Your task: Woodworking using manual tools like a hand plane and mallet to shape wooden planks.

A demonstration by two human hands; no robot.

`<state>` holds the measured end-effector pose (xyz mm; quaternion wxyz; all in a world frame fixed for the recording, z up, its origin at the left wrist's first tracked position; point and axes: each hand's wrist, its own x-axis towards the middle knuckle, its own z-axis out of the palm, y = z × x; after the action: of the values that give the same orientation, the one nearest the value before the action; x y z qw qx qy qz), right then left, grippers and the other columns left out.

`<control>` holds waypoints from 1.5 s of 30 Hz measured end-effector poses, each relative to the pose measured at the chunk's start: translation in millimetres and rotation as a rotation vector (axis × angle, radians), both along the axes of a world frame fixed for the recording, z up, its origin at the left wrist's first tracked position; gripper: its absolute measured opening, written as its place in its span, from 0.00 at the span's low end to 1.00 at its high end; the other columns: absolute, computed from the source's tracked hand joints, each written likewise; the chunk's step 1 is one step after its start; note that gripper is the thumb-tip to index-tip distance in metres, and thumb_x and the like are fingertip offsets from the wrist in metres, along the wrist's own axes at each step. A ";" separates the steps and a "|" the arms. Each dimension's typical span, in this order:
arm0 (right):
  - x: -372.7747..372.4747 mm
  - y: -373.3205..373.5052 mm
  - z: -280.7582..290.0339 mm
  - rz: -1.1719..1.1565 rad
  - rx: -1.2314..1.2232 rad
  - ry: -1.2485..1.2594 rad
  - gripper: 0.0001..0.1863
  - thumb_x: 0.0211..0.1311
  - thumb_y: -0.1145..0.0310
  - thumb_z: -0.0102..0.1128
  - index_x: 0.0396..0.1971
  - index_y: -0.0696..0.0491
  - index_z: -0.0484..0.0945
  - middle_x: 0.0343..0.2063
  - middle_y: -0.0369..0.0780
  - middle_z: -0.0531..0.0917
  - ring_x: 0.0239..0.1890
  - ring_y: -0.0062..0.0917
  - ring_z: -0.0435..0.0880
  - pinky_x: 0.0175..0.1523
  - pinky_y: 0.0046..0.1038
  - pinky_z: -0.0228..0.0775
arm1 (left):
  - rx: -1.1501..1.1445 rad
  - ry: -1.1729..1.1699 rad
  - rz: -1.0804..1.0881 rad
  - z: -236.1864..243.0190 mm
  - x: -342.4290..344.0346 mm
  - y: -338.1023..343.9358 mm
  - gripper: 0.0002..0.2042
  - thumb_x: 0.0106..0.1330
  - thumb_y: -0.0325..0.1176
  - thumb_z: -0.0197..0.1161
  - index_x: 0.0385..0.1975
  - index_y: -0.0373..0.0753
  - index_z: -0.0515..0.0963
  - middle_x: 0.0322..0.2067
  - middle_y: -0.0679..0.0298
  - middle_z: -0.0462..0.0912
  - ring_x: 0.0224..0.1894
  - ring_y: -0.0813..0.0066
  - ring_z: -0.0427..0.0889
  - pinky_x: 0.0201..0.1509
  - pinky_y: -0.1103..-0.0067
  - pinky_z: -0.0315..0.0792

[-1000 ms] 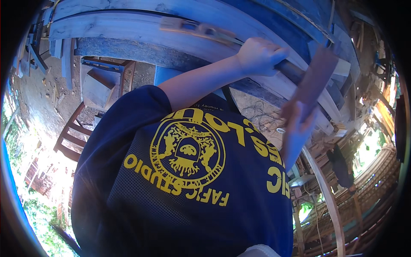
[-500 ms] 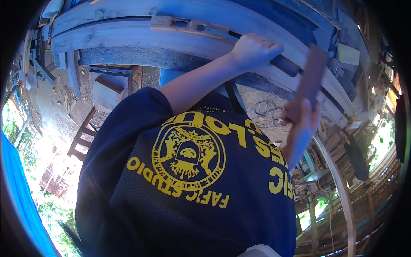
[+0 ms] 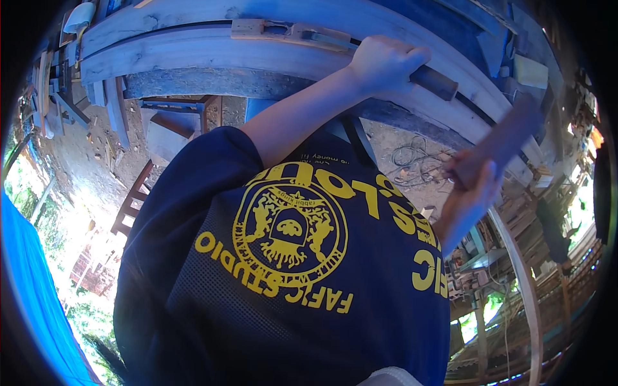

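Observation:
My left hand (image 3: 385,64) is closed around a dark-handled tool (image 3: 436,83), likely a chisel, angled along the long pale boards (image 3: 193,47) at the top of the view. Its far part is hidden or too small to make out beside a slotted pale wood piece (image 3: 291,31) on the boards. My right hand (image 3: 473,186) grips a reddish-brown wooden bar (image 3: 499,141), raised to the right, apart from the handle's end and blurred by motion.
Wood offcuts (image 3: 67,106) hang over the left side, near a low box (image 3: 167,128) and a chair (image 3: 132,199). Coiled cables (image 3: 412,154) lie on the dirt floor. A blue tarp (image 3: 29,276) is at lower left, a long pole (image 3: 521,276) at right.
My right hand and the wooden bar have swung rightward, away from the tool handle's end. My left hand is slightly higher in the picture, still gripping the tool.

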<state>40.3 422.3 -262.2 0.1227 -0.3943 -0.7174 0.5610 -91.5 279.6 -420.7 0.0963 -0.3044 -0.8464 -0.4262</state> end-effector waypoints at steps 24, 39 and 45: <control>-8.9 20.9 -27.5 0.111 -0.291 -0.092 0.18 0.69 0.57 0.51 0.44 0.58 0.66 0.25 0.46 0.80 0.20 0.28 0.80 0.21 0.24 0.71 | 0.815 -0.507 -0.026 41.4 -37.4 -157.1 0.10 0.52 0.26 0.62 0.32 0.38 0.69 0.27 0.59 0.74 0.28 0.70 0.76 0.30 0.78 0.70; 0.7 -77.7 -17.6 0.073 -0.165 -0.172 0.18 0.69 0.59 0.51 0.47 0.58 0.66 0.27 0.44 0.80 0.21 0.25 0.81 0.23 0.23 0.73 | 0.281 -0.338 -0.656 86.3 10.0 -110.1 0.16 0.38 0.42 0.73 0.24 0.44 0.74 0.20 0.67 0.79 0.25 0.61 0.80 0.27 0.70 0.71; 32.2 -110.9 -17.4 0.033 -0.238 -0.205 0.17 0.70 0.61 0.49 0.50 0.58 0.66 0.30 0.43 0.80 0.23 0.25 0.82 0.24 0.24 0.74 | 0.103 -0.328 -0.792 81.6 -12.0 -118.0 0.16 0.41 0.45 0.73 0.25 0.46 0.75 0.20 0.67 0.79 0.27 0.61 0.81 0.28 0.69 0.72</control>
<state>72.5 311.4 -279.6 -0.0082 -0.4494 -0.6609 0.6010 -103.6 161.6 -339.1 -0.1954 -0.5287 -0.6459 -0.5149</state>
